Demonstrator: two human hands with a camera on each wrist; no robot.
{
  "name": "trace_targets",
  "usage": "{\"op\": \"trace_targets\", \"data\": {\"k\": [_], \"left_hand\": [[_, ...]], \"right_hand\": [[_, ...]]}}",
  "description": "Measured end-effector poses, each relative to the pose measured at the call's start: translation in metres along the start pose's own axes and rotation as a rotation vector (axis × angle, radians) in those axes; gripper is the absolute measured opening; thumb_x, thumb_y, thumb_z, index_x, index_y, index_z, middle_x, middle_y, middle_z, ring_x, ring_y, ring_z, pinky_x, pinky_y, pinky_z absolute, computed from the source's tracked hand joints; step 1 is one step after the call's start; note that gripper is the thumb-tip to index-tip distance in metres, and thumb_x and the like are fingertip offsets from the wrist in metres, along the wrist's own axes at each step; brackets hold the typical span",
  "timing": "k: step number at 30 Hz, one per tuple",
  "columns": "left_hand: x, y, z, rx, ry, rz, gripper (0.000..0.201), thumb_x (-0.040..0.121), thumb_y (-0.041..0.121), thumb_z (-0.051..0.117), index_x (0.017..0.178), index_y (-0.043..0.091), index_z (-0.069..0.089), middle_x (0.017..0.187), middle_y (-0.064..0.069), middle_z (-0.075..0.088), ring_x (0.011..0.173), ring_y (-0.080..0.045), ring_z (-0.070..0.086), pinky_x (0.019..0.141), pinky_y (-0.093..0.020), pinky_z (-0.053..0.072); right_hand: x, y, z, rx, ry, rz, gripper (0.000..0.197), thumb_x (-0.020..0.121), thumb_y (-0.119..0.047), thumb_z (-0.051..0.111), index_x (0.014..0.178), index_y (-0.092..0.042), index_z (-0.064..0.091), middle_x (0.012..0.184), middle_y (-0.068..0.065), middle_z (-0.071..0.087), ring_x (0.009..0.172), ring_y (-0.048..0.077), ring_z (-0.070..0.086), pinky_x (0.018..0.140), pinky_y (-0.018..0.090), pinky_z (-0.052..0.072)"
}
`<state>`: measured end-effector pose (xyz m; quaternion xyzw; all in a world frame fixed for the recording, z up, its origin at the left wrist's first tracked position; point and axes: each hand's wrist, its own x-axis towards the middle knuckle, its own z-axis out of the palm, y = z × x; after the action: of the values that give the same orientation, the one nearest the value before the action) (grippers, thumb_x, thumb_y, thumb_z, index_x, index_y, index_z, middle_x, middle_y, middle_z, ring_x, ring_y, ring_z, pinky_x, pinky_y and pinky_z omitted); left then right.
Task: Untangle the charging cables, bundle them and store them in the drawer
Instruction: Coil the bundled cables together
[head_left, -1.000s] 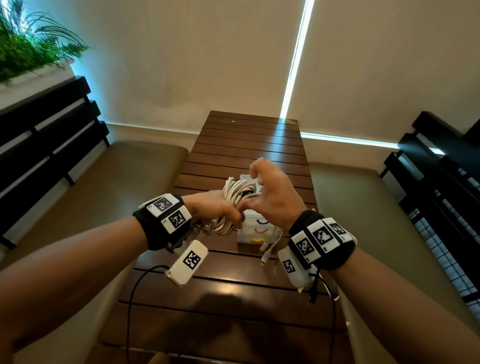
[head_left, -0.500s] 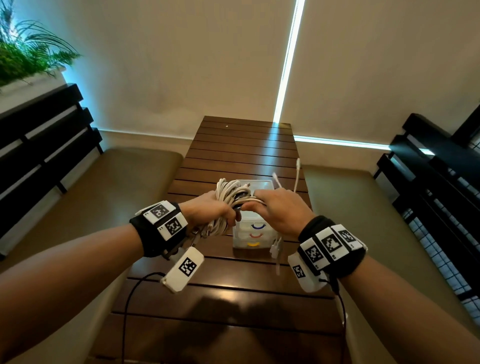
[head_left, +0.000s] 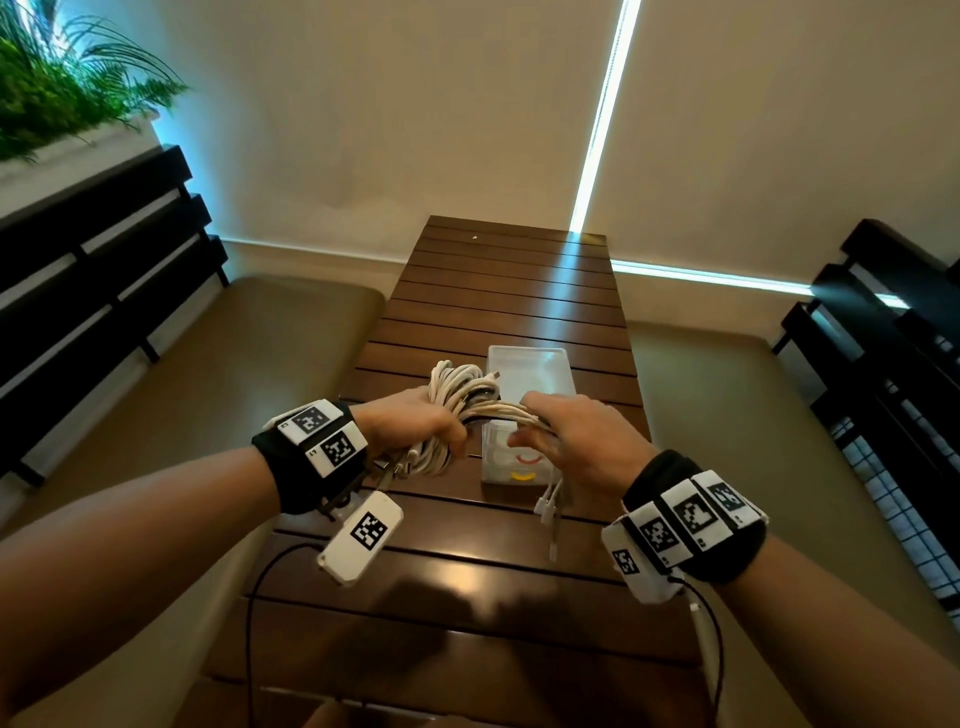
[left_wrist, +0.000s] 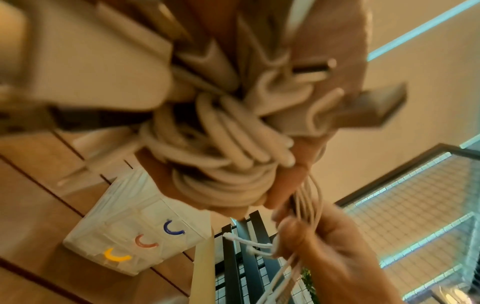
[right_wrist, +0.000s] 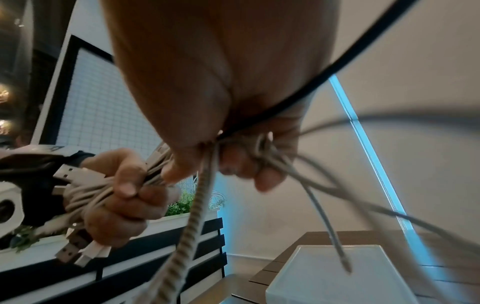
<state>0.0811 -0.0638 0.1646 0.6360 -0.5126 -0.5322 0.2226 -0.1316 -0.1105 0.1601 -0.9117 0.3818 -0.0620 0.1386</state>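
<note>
Cables: We hold the coiled white charging cables in the air over the near half of the slatted table, just in front of the drawer unit.
Left hand: Our left hand is fisted round the middle of the coil, USB plugs sticking out past the knuckles in the wrist views.
Right hand: Our right hand pinches the loose tail strands where they leave the coil; their plug ends dangle below it.
Progress: We judge the untangling done and the bundling under way: the coil is formed, the tails are not yet wrapped or tucked. Storing remains.
Drawer unit: A small translucent white box stands on the table, with blue, red and yellow curved handles; all three drawers look closed.
Surroundings: Padded benches flank the table, dark slatted backrests behind them, a planter at far left.
In the way: Both our hands are occupied, so one must let go to pull a drawer open; the hanging tails could snag on it.
</note>
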Motion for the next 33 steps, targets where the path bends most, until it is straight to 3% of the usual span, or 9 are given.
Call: {"op": "trace_targets", "data": {"k": [3, 7, 12, 18, 21, 24, 27, 30, 33], "left_hand": [[-0.002, -0.01, -0.005, 0.013, 0.045, -0.055, 0.016, 0.074, 0.0, 0.067, 0.089, 0.002, 0.064, 0.079, -0.014, 0.064, 0.072, -0.027, 0.061, 0.071, -0.036, 0.051], [0.001, -0.026, -0.024, -0.023, 0.287, -0.199, 0.005, 0.069, 0.007, 0.069, 0.068, 0.005, 0.065, 0.066, -0.014, 0.064, 0.052, -0.022, 0.056, 0.053, -0.027, 0.046], [0.001, -0.041, -0.034, -0.167, 0.265, -0.335, 0.015, 0.057, 0.012, 0.07, 0.064, 0.002, 0.062, 0.064, -0.019, 0.06, 0.049, -0.026, 0.052, 0.056, -0.03, 0.044], [0.004, -0.042, -0.014, -0.333, 0.053, -0.371, 0.018, 0.044, 0.016, 0.07, 0.052, 0.006, 0.057, 0.055, -0.015, 0.055, 0.047, -0.024, 0.046, 0.054, -0.026, 0.034], [0.002, -0.038, -0.008, -0.388, -0.022, -0.367, 0.014, 0.057, 0.012, 0.065, 0.059, 0.007, 0.052, 0.055, -0.012, 0.053, 0.05, -0.022, 0.046, 0.049, -0.024, 0.037], [-0.001, -0.033, -0.002, -0.414, -0.093, -0.353, 0.011, 0.073, 0.007, 0.056, 0.063, 0.007, 0.05, 0.056, -0.01, 0.052, 0.047, -0.019, 0.047, 0.045, -0.022, 0.041], [-0.007, -0.027, 0.005, -0.414, -0.215, -0.329, 0.005, 0.069, 0.009, 0.059, 0.066, 0.009, 0.055, 0.061, -0.007, 0.054, 0.052, -0.018, 0.049, 0.052, -0.024, 0.042], [-0.011, -0.025, 0.01, -0.408, -0.3, -0.288, 0.014, 0.064, 0.009, 0.063, 0.076, 0.01, 0.056, 0.063, -0.007, 0.054, 0.052, -0.018, 0.052, 0.052, -0.024, 0.044], [-0.013, -0.026, 0.009, -0.427, -0.293, -0.224, 0.017, 0.065, 0.008, 0.061, 0.082, 0.008, 0.059, 0.063, -0.007, 0.054, 0.051, -0.018, 0.055, 0.051, -0.024, 0.046]], "right_hand": [[-0.006, 0.013, 0.005, 0.012, -0.069, 0.008, 0.023, 0.085, -0.048, 0.065, 0.092, -0.028, 0.056, 0.084, -0.014, 0.054, 0.083, 0.011, 0.053, 0.073, 0.031, 0.041], [-0.021, 0.04, 0.007, 0.433, -0.054, 0.165, 0.07, 0.071, -0.044, 0.079, 0.134, -0.032, 0.05, 0.122, -0.011, 0.056, 0.114, 0.006, 0.053, 0.099, 0.026, 0.041], [-0.023, 0.047, 0.004, 0.417, 0.293, 0.227, 0.042, 0.088, -0.031, 0.067, 0.128, -0.022, 0.059, 0.118, 0.0, 0.064, 0.108, 0.014, 0.06, 0.098, 0.037, 0.049], [-0.037, -0.03, 0.016, 0.236, 0.929, -0.243, 0.021, 0.088, 0.001, 0.057, 0.103, -0.003, 0.071, 0.096, 0.008, 0.065, 0.084, 0.012, 0.059, 0.076, 0.02, 0.049], [-0.038, -0.037, 0.048, 0.189, 0.844, -0.379, 0.031, 0.084, 0.003, 0.06, 0.115, 0.0, 0.065, 0.107, 0.015, 0.065, 0.094, 0.021, 0.063, 0.083, 0.027, 0.054], [-0.029, -0.03, 0.075, 0.168, 0.607, -0.254, 0.06, 0.083, -0.01, 0.064, 0.139, -0.004, 0.042, 0.133, 0.016, 0.053, 0.124, 0.021, 0.049, 0.106, 0.03, 0.043], [-0.013, -0.019, 0.088, -0.018, 0.503, -0.108, 0.079, 0.081, -0.026, 0.069, 0.146, -0.01, 0.027, 0.142, 0.015, 0.045, 0.136, 0.026, 0.032, 0.114, 0.048, 0.03], [0.004, -0.011, 0.08, -0.103, 0.581, -0.061, 0.043, 0.09, -0.031, 0.051, 0.129, -0.012, 0.049, 0.124, 0.01, 0.059, 0.129, 0.031, 0.044, 0.115, 0.05, 0.023], [0.009, -0.01, 0.058, -0.024, 0.402, -0.097, 0.024, 0.096, -0.027, 0.043, 0.102, -0.011, 0.059, 0.094, 0.01, 0.067, 0.091, 0.031, 0.065, 0.096, 0.036, 0.043]]}}
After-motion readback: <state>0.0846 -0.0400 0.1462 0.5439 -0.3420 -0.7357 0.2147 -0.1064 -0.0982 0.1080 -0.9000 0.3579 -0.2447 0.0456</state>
